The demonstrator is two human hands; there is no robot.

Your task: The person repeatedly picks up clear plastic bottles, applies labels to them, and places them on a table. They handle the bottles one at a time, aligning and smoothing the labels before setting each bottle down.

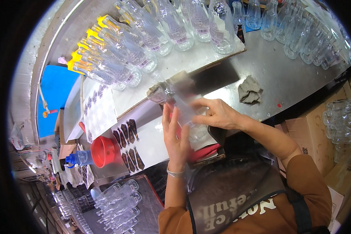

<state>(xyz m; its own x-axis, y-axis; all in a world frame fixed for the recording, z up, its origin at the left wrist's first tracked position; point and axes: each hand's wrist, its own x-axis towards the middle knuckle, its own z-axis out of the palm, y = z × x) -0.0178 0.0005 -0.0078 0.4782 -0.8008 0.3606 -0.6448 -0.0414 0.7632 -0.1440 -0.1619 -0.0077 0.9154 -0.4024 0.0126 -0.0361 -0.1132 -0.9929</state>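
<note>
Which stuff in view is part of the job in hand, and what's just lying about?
Likely in the job:
- blurred clear bottle between left hand and right hand
- dark tie-shaped labels
- standing clear bottles

Probably just lying about:
- crumpled grey cloth; might be for wiping
- red tub
- blue-capped bottle

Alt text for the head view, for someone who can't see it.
A person's left hand and right hand are at a blurred clear bottle, beside a worktop. More bottles stand beyond; dark tie-shaped labels and a red container are left, a crumpled grey cloth right.
</note>
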